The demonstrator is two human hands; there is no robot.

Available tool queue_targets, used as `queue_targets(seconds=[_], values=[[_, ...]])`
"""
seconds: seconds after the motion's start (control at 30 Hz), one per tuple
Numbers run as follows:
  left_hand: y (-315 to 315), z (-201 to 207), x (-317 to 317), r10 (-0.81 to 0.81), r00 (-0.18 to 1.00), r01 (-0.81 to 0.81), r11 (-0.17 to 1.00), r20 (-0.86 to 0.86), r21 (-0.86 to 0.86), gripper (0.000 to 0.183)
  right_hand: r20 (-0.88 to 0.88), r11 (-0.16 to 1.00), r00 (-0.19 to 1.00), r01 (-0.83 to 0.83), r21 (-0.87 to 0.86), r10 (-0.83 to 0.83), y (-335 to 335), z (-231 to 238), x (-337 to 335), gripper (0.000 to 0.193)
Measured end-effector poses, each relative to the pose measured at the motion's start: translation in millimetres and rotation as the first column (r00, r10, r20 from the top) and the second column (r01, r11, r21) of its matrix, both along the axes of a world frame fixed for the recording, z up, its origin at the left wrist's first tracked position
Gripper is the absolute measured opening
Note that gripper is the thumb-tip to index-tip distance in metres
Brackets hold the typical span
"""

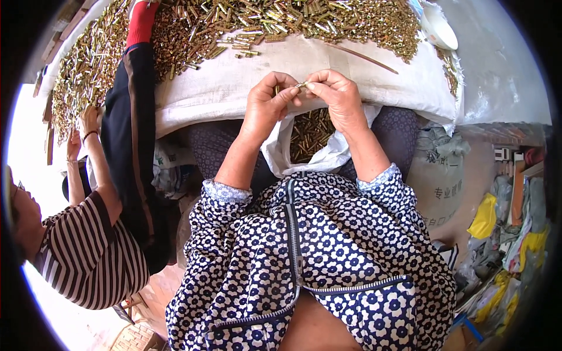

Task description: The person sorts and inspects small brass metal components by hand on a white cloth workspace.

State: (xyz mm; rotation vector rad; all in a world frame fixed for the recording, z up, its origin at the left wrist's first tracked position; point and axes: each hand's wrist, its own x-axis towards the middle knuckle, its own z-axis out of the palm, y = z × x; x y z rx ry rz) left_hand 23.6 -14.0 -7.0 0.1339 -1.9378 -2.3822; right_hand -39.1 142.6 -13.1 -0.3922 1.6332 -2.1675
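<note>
Above my lap, my left hand (269,102) and my right hand (338,98) meet with their fingertips pinched. Between them is a small brass-coloured metal piece (301,85), held from both sides; it is too small to tell its exact kind. Another bit of metal seems to show among the curled fingers of my left hand, mostly hidden. Just below my hands, an open white bag (274,148) sits between my knees, holding many slim brass-coloured metal pieces (310,133). Beyond my hands lies a cloth-covered work surface (246,79).
Heaps of small metal sleeves and nuts (193,29) cover the far side. A thin stick (363,57) and a white bowl (439,28) lie to the right. A co-worker in a striped shirt (88,251) sits at left, hands at the pile. Sacks and plastic bags (497,234) crowd the right floor.
</note>
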Motion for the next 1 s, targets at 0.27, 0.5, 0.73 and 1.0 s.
queue_targets(seconds=[0.27, 0.5, 0.73, 1.0], values=[[0, -8, 2, 0.037, 0.999, -0.035, 0.998, -0.040, 0.057, 0.006, 0.086, 0.997, 0.995, -0.050, -0.053, 0.054, 1, -6, 3, 0.012], [5, -7, 7, 0.072, 0.991, -0.075, 0.997, -0.110, -0.020, 0.005, 0.178, 0.967, 0.975, -0.083, -0.243, 0.129, 2, -6, 9, 0.011], [6, -7, 8, 0.049, 0.989, -0.048, 0.999, -0.139, 0.012, 0.007, 0.215, 0.960, 0.969, -0.063, -0.273, 0.124, 5, -5, 11, 0.010], [6, -11, 6, 0.033, 0.966, -0.065, 0.991, -0.255, -0.121, 0.007, 0.065, 0.998, 0.998, -0.002, -0.059, 0.006, 4, -4, 17, 0.012]])
